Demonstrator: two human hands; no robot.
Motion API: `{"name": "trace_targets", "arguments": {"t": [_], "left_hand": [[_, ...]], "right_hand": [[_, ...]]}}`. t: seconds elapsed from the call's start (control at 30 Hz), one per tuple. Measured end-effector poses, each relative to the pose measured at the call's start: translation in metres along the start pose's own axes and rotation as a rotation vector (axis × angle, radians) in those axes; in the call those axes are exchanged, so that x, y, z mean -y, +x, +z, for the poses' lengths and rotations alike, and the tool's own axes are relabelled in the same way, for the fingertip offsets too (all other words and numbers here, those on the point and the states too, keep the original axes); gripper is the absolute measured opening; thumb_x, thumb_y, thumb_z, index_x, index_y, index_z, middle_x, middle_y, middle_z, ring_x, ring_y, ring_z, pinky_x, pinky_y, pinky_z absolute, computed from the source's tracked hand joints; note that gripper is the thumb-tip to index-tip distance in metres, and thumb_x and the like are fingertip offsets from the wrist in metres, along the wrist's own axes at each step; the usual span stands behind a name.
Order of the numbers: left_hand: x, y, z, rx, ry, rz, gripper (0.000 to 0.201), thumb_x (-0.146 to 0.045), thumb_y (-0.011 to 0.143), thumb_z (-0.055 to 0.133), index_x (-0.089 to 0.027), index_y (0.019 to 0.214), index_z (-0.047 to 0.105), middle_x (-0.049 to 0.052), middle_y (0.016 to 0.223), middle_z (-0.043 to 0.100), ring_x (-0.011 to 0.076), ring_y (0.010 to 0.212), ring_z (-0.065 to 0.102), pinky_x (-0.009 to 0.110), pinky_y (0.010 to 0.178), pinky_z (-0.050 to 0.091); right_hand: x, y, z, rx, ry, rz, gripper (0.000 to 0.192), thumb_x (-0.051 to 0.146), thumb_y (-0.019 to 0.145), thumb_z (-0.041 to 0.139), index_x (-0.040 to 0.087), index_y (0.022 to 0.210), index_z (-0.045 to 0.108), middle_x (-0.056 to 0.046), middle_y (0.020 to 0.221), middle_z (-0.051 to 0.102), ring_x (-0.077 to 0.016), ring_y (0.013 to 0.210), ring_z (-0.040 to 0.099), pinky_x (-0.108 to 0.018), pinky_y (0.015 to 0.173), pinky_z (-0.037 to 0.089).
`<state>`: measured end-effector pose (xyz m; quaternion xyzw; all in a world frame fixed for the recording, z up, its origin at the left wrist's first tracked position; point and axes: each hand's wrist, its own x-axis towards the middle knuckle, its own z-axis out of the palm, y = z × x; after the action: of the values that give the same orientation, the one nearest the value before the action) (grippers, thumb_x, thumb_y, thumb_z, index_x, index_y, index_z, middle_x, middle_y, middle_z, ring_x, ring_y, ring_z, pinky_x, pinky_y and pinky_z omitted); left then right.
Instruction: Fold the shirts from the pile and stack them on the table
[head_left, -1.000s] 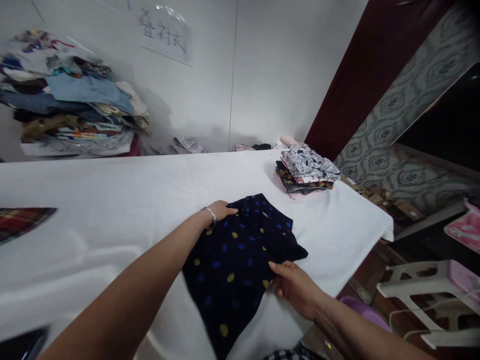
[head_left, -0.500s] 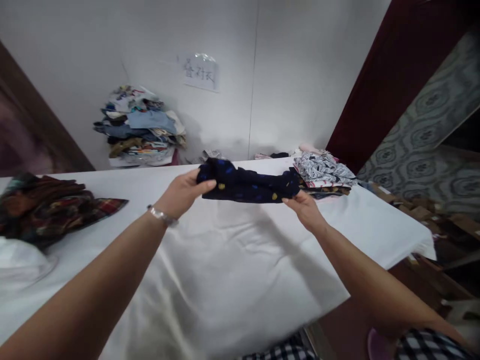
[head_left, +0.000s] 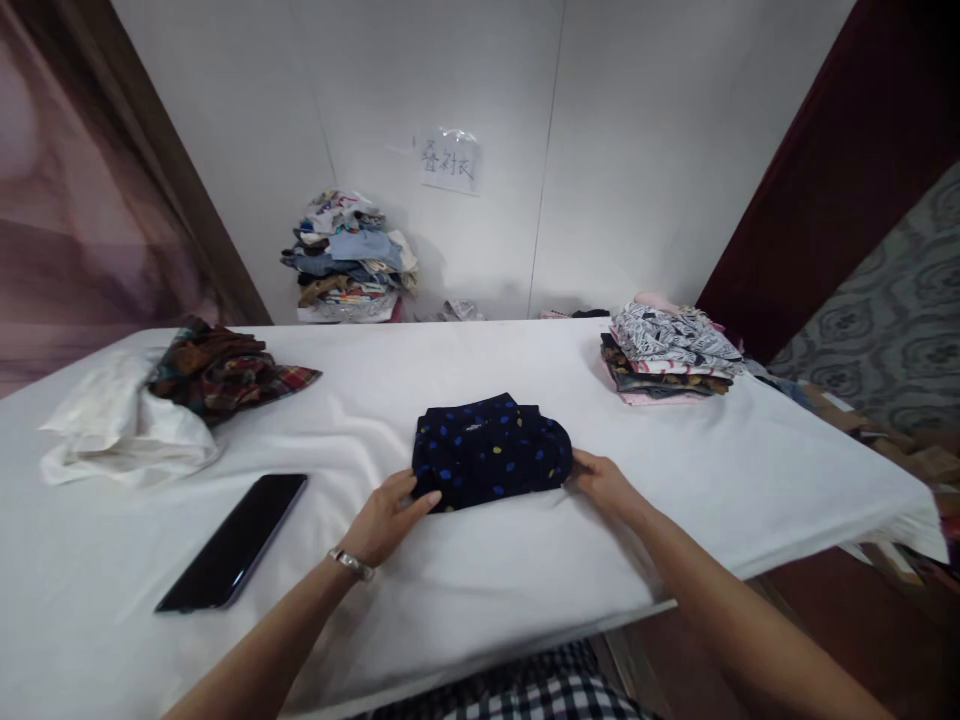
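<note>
A folded dark navy shirt (head_left: 491, 452) with blue and yellow spots lies on the white-covered table (head_left: 480, 570) in front of me. My left hand (head_left: 390, 515), with a silver band at the wrist, grips its lower left corner, thumb on top and fingers at the side and under the edge. At the shirt's right end, my right hand (head_left: 600, 482) pinches the edge; part of those fingers is hidden by the cloth.
A phone (head_left: 234, 543) lies at left, below a white garment (head_left: 127, 425) and a plaid garment (head_left: 225, 370). A folded clothes stack (head_left: 671, 350) stands at back right. Against the wall rises a clothes pile (head_left: 349, 255), left of a paper sign (head_left: 450, 162).
Both hands have brought the navy shirt down from mid-air onto the table, nearer to me. The view has shifted, so the phone and more of the left side now show.
</note>
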<state>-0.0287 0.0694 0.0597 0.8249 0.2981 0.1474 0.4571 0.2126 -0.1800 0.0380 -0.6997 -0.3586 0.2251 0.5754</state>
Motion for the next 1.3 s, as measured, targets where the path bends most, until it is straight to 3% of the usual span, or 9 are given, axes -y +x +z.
{"name": "trace_targets", "arguments": {"t": [0.17,0.3,0.47,0.73,0.83,0.93,1.07,1.17,1.3], "left_hand": [[0.001,0.026,-0.009,-0.104,-0.021,-0.18,0.055,-0.064,0.078,0.048,-0.018,0.105,0.06,0.008,0.095,0.07,0.0256,0.091,0.065,0.037,0.079,0.051],[-0.002,0.05,0.003,-0.094,0.018,-0.227,0.055,-0.052,0.076,0.06,-0.015,0.117,0.054,0.011,0.104,0.07,0.0247,0.099,0.065,0.033,0.081,0.051],[0.001,0.057,0.025,-0.171,0.103,-0.197,0.048,-0.027,0.076,0.063,-0.019,0.122,0.052,0.013,0.128,0.059,0.0222,0.122,0.052,0.031,0.096,0.042],[0.002,0.065,0.011,-0.19,0.178,-0.257,0.068,-0.054,0.078,0.055,-0.013,0.132,0.042,0.017,0.121,0.062,0.0289,0.112,0.059,0.037,0.091,0.045],[-0.012,0.078,0.008,-0.23,0.315,-0.172,0.067,-0.053,0.08,0.051,-0.01,0.131,0.044,0.022,0.135,0.05,0.0331,0.125,0.047,0.042,0.1,0.037],[-0.033,0.098,0.02,-0.157,0.542,0.034,0.059,-0.049,0.084,0.046,-0.013,0.131,0.046,0.019,0.142,0.044,0.0317,0.131,0.039,0.043,0.105,0.032],[-0.062,0.128,0.053,0.024,0.597,0.194,0.059,-0.051,0.077,0.057,-0.024,0.129,0.048,0.01,0.143,0.046,0.028,0.135,0.033,0.045,0.11,0.022],[-0.077,0.145,0.075,0.087,0.603,0.202,0.06,-0.049,0.07,0.065,-0.023,0.122,0.053,0.013,0.133,0.055,0.0321,0.131,0.038,0.053,0.109,0.018],[-0.088,0.155,0.084,0.113,0.581,0.225,0.03,-0.032,0.069,0.067,-0.02,0.096,0.065,0.014,0.113,0.066,0.0335,0.118,0.05,0.05,0.104,0.027]], "right_hand": [[0.005,0.021,-0.008,-0.178,0.169,0.364,0.041,0.042,0.071,0.066,0.017,0.104,0.069,-0.009,0.096,0.072,-0.0233,0.085,0.065,-0.038,0.075,0.051],[0.008,0.051,0.01,-0.219,0.086,0.291,0.039,0.029,0.061,0.072,0.016,0.098,0.069,-0.005,0.087,0.072,-0.0212,0.081,0.065,-0.036,0.077,0.051],[0.007,0.071,0.037,-0.227,0.049,0.037,0.048,0.026,0.066,0.065,0.02,0.113,0.063,-0.003,0.099,0.07,-0.0181,0.092,0.063,-0.033,0.087,0.048],[0.0,0.076,0.031,-0.261,-0.07,0.233,0.045,0.026,0.064,0.068,0.018,0.109,0.066,-0.007,0.095,0.07,-0.0223,0.088,0.064,-0.037,0.084,0.048],[0.005,0.074,0.029,-0.237,-0.017,0.263,0.039,0.031,0.067,0.067,0.017,0.104,0.067,-0.008,0.097,0.071,-0.0228,0.088,0.066,-0.036,0.08,0.051],[0.007,0.071,0.032,-0.223,0.034,0.265,0.041,0.022,0.064,0.066,0.019,0.105,0.067,-0.005,0.094,0.072,-0.0216,0.088,0.066,-0.035,0.079,0.052],[0.006,0.066,0.038,-0.232,0.084,0.261,0.044,0.016,0.062,0.062,0.019,0.106,0.065,-0.003,0.089,0.073,-0.0208,0.083,0.068,-0.035,0.077,0.054],[0.007,0.063,0.039,-0.241,0.123,0.263,0.044,0.018,0.064,0.061,0.019,0.108,0.064,-0.002,0.087,0.073,-0.0207,0.08,0.068,-0.034,0.075,0.054],[0.008,0.062,0.037,-0.28,0.169,0.259,0.051,0.025,0.066,0.062,0.019,0.116,0.06,-0.001,0.081,0.071,-0.0197,0.075,0.066,-0.033,0.072,0.053]]}}
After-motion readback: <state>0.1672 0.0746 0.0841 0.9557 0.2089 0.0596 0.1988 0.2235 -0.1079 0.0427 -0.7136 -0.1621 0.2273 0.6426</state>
